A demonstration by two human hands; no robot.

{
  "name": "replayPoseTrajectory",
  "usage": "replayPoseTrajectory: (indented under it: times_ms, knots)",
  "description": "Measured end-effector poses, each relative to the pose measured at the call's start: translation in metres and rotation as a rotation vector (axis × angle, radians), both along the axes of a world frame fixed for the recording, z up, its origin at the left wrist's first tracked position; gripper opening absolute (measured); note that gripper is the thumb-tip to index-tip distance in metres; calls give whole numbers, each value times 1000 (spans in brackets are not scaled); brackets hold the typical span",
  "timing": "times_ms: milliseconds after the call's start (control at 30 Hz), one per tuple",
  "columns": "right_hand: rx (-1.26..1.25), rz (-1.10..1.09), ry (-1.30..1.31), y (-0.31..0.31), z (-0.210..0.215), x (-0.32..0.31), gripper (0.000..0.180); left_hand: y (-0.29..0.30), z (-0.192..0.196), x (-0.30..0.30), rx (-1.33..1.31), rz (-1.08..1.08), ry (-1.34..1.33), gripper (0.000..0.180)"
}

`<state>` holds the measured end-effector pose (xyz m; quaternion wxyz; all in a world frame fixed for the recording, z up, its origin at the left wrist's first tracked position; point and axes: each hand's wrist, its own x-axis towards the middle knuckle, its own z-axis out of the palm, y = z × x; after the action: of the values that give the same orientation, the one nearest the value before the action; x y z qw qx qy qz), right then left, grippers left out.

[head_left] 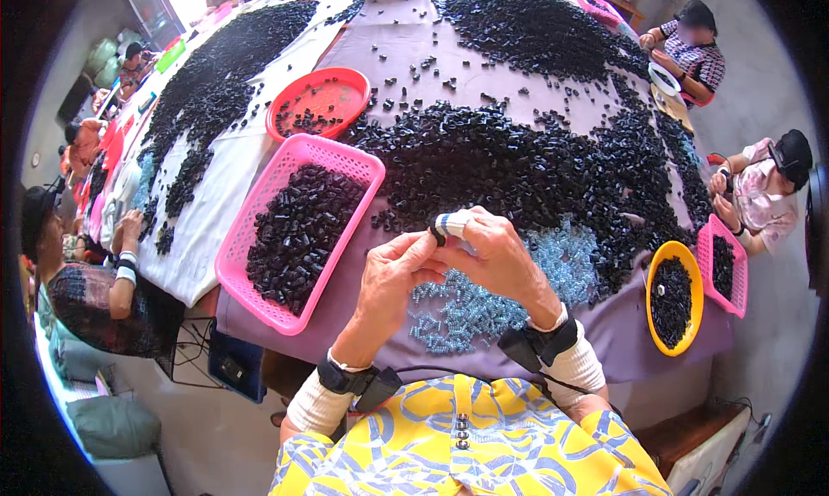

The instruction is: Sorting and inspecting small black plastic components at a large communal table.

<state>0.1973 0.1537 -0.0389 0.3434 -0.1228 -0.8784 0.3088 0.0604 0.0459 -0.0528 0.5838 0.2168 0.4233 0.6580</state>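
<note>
My left hand (393, 276) and my right hand (499, 252) meet in front of me, fingers pinched together at a small black piece (437, 235). A white band with dark stripes (452, 225) wraps a finger of my right hand. Just under the hands lies a heap of small clear light-blue pieces (462, 315), ridged in look; their exact kind is too small to tell. Beyond my fingertips spreads a big pile of short black pieces (484, 164). Whether a light-blue piece is also between my fingers is hidden.
Left of my hands stands a pink basket (226, 267) of black pieces, with a red round tray (345, 82) behind it. A yellow bowl (654, 323) and a smaller pink basket (741, 297) sit at the right edge. Other people work around the cloth-covered table (617, 345).
</note>
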Motion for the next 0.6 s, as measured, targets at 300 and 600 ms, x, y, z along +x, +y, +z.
replayPoseTrajectory:
  times_ms: [300, 600]
  knots:
    - [-79, 51, -99, 8, 14, -5, 17, 0, -16, -16, 55, -81, -103, 23]
    - [220, -243, -452, 37, -76, 25, 9, -6, -32, -32, 6, 26, -104, 17]
